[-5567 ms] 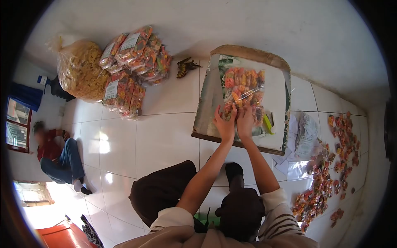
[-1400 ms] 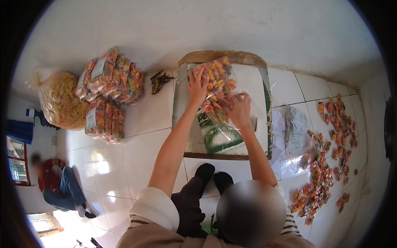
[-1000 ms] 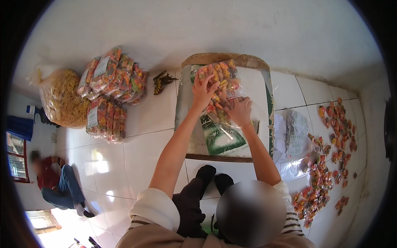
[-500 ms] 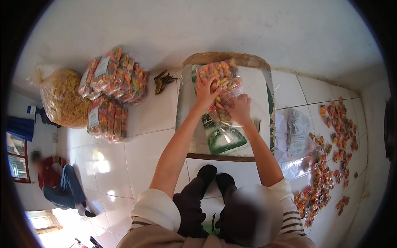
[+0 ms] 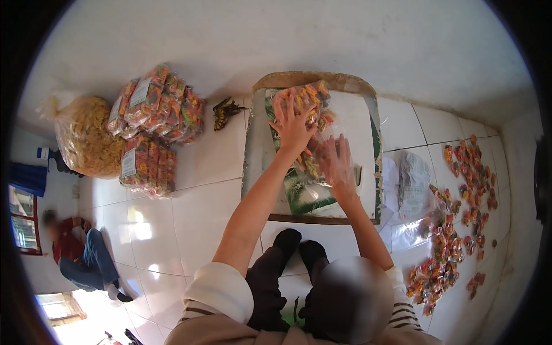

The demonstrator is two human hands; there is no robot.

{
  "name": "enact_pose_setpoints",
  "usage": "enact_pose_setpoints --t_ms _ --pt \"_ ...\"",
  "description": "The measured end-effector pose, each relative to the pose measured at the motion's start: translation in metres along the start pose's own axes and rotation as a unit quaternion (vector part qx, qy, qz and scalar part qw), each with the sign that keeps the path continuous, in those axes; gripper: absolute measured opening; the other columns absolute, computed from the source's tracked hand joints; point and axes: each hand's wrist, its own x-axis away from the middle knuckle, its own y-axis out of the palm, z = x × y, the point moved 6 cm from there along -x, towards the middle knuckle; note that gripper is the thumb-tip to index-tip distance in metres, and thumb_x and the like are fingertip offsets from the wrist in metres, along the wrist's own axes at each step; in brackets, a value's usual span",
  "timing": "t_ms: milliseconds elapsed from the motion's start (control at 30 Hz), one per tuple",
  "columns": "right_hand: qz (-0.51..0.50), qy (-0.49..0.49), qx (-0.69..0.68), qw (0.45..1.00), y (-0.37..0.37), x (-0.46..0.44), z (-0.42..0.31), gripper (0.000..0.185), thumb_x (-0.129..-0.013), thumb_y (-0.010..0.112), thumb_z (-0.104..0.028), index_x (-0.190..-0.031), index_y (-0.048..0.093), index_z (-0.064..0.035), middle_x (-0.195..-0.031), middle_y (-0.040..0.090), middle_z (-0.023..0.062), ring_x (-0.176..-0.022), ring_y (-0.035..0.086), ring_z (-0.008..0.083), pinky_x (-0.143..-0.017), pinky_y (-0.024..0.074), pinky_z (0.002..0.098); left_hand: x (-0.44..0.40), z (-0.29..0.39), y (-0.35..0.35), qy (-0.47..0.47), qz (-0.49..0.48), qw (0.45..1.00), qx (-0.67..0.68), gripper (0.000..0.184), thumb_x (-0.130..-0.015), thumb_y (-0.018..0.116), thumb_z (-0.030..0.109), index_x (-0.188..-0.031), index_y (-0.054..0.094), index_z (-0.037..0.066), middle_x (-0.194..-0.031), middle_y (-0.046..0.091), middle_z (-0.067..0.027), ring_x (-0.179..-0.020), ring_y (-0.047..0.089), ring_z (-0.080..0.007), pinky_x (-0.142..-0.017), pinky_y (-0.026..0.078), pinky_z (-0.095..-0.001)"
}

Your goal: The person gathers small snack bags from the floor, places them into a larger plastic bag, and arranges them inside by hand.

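Observation:
A clear plastic bag filled with small orange and red snack packets [image 5: 319,92] lies on a low, worn table [image 5: 359,112]. My left hand [image 5: 294,129] is spread flat on the upper part of the bag, its fingers apart. Lower down, my right hand [image 5: 339,167] rests against the bag's right side with the fingers stretched out. Clear film shines over or around those fingers; whether the hand is under it, I cannot tell.
Filled bags of packets [image 5: 155,109] are stacked left on the tiled floor, beside a big bag of yellowish snacks [image 5: 86,138]. Loose packets [image 5: 448,247] and plastic bags [image 5: 414,184] lie right. A person [image 5: 86,253] sits far left.
My right hand has gone from curled fingers to stretched ones, lying along the bag's side. My left hand has shifted slightly right and spread wider over the packets.

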Motion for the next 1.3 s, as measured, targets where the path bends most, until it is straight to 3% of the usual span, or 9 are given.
enact_pose_setpoints --t_ms 67,167,267,367,600,667,867,1033,1300 --pt "0.027 0.098 -0.072 0.992 -0.001 0.004 0.007 0.057 -0.075 0.057 -0.003 -0.124 0.032 0.0067 -0.127 0.032 0.0255 -0.117 0.034 0.0425 -0.098 0.0315 0.0449 -0.001 -0.002 -0.001 0.016 0.009 1.000 0.000 0.046 -0.073 0.067 0.029 -0.116 0.052 0.031 -0.144 0.011 -0.0067 -0.133 -0.009 -0.0349 -0.090 0.013 -0.0735" --pt "0.053 0.159 -0.107 0.980 -0.004 -0.003 0.005 0.052 -0.076 0.054 -0.002 -0.124 0.034 0.0042 -0.126 0.035 0.0246 -0.114 0.036 0.0409 -0.097 0.0315 0.0448 0.001 -0.003 -0.004 0.110 0.073 0.991 0.018 0.046 -0.074 0.066 0.033 -0.118 0.051 0.030 -0.144 0.010 -0.0063 -0.133 -0.008 -0.0348 -0.090 0.014 -0.0729" --pt "0.097 0.103 -0.039 0.989 0.015 -0.013 0.012 0.048 -0.077 0.052 -0.001 -0.122 0.038 0.0021 -0.125 0.036 0.0242 -0.113 0.037 0.0391 -0.098 0.0310 0.0435 0.003 -0.002 -0.005 0.120 0.050 0.992 0.004 0.050 -0.073 0.065 0.040 -0.120 0.050 0.029 -0.145 0.010 -0.0063 -0.132 -0.008 -0.0352 -0.091 0.015 -0.0720" --pt "0.068 0.093 0.013 0.993 0.012 -0.016 0.002 0.043 -0.077 0.050 0.000 -0.119 0.040 0.0018 -0.126 0.036 0.0234 -0.115 0.036 0.0386 -0.099 0.0297 0.0426 0.005 0.001 -0.008 0.084 0.004 0.996 -0.008 0.053 -0.072 0.065 0.045 -0.120 0.050 0.029 -0.145 0.008 -0.0064 -0.132 -0.009 -0.0353 -0.091 0.014 -0.0718" --pt "0.150 0.030 -0.048 0.987 -0.007 0.021 -0.007 0.053 -0.075 0.059 0.002 -0.124 0.039 0.0008 -0.123 0.041 0.0216 -0.116 0.035 0.0387 -0.096 0.0298 0.0469 0.004 -0.006 0.000 0.068 -0.002 0.998 -0.012 0.054 -0.074 0.062 0.048 -0.123 0.047 0.032 -0.146 0.004 -0.0069 -0.132 -0.012 -0.0345 -0.092 0.010 -0.0719" --pt "0.125 0.142 -0.083 0.978 -0.011 0.041 -0.002 0.059 -0.075 0.061 -0.001 -0.128 0.034 0.0010 -0.124 0.040 0.0230 -0.116 0.034 0.0398 -0.094 0.0315 0.0471 0.004 -0.006 0.000 0.066 -0.005 0.998 -0.008 0.055 -0.074 0.061 0.049 -0.124 0.046 0.032 -0.146 0.003 -0.0071 -0.132 -0.013 -0.0345 -0.092 0.008 -0.0717" --pt "0.118 0.285 -0.067 0.949 0.009 0.025 0.015 0.059 -0.077 0.061 -0.007 -0.128 0.032 -0.0016 -0.121 0.037 0.0217 -0.107 0.041 0.0375 -0.089 0.0366 0.0446 0.006 0.001 -0.006 0.113 0.038 0.991 -0.066 0.062 -0.074 0.055 0.058 -0.128 0.043 0.031 -0.147 0.006 -0.0068 -0.133 -0.009 -0.0359 -0.097 0.002 -0.0663" --pt "0.159 0.222 -0.088 0.958 0.008 0.013 0.014 0.051 -0.077 0.058 -0.002 -0.123 0.038 -0.0062 -0.111 0.041 0.0192 -0.101 0.042 0.0361 -0.084 0.0389 0.0435 0.007 0.006 -0.006 0.141 -0.012 0.988 -0.062 0.074 -0.067 0.058 0.063 -0.131 0.038 0.031 -0.145 0.014 -0.0037 -0.133 0.000 -0.0364 -0.100 0.008 -0.0625" --pt "0.149 0.137 -0.090 0.975 0.015 -0.003 0.017 0.044 -0.075 0.053 0.008 -0.116 0.045 -0.0049 -0.104 0.043 0.0172 -0.096 0.043 0.0341 -0.080 0.0412 0.0392 0.011 0.010 -0.010 0.177 -0.024 0.980 -0.085 0.077 -0.064 0.060 0.064 -0.132 0.034 0.037 -0.145 0.016 -0.0049 -0.132 0.001 -0.0404 -0.097 0.010 -0.0654"
